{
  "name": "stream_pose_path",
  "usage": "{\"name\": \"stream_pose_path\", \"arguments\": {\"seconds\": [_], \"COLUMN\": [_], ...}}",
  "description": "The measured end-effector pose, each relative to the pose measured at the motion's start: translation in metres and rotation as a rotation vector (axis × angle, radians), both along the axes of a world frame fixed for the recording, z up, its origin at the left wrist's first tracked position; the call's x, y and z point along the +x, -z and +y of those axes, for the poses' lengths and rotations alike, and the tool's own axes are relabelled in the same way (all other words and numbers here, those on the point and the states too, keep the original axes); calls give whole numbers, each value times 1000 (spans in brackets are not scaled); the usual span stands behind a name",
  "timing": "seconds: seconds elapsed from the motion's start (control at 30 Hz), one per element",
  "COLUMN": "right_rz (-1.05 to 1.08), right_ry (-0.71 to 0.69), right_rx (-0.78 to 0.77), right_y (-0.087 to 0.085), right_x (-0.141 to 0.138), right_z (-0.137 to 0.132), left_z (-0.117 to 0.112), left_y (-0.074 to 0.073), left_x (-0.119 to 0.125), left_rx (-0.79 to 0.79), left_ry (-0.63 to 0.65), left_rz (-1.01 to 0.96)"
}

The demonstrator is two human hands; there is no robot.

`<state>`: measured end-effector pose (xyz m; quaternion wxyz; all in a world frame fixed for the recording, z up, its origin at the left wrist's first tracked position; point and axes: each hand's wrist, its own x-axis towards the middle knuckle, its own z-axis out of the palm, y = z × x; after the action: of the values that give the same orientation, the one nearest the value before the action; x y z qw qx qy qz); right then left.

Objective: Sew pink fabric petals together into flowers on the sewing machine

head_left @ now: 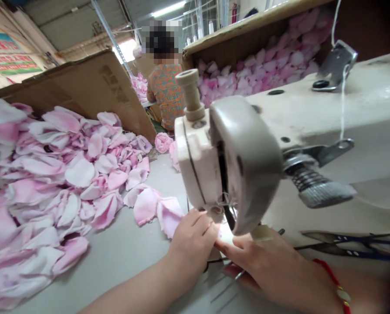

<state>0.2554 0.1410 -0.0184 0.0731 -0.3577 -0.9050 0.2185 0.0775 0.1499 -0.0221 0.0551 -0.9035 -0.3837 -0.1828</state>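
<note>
A white sewing machine (195, 161) stands in front of me, its lit needle area partly hidden by the grey guard (250, 157) and my hands. My left hand (193, 240) presses with fingers together on a pale pink fabric petal (170, 213), just left of the needle. That petal appears joined to another pink petal (145, 205) trailing left. My right hand (266, 261), with a red bracelet, is closed at the right of the needle, index finger reaching toward the left fingertips. A thin metal tool (239, 274) shows beneath its curled fingers; its kind is hidden.
A large heap of pink and white petals (80, 170) covers the table's left side, before a cardboard sheet (83, 87). Dark thread snips (348, 246) lie at the right. Behind the machine, a cardboard box (237, 39) holds more petals. A person (167, 91) sits farther back.
</note>
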Motion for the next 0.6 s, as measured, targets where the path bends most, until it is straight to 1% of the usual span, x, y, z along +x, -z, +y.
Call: {"name": "stream_pose_path", "arguments": {"seconds": [0.1,0.17,0.23,0.3,0.37,0.47,0.5,0.53,0.6], "right_rz": [12,33,40,31,14,24,41,49,24], "right_ry": [11,26,47,64,67,38,48,77,194], "right_rx": [-43,-51,-45,-36,-27,-11,2,15,68], "right_y": [2,1,0,-4,-8,-14,-15,-15,-12], "right_x": [0,-1,-3,-5,-4,7,13,20,32], "right_z": [1,1,0,-2,-4,1,5,11,23], "left_z": [1,1,0,-1,-1,3,4,6,9], "left_y": [5,7,8,7,6,4,3,3,2], "left_x": [-3,-3,-2,1,2,-1,-3,-6,-10], "left_rx": [-92,-143,-154,-135,-95,-2,28,46,55], "left_ry": [10,-16,-63,-105,-112,-44,-22,2,35], "left_rz": [10,13,19,32,42,6,-12,-24,-26]}}
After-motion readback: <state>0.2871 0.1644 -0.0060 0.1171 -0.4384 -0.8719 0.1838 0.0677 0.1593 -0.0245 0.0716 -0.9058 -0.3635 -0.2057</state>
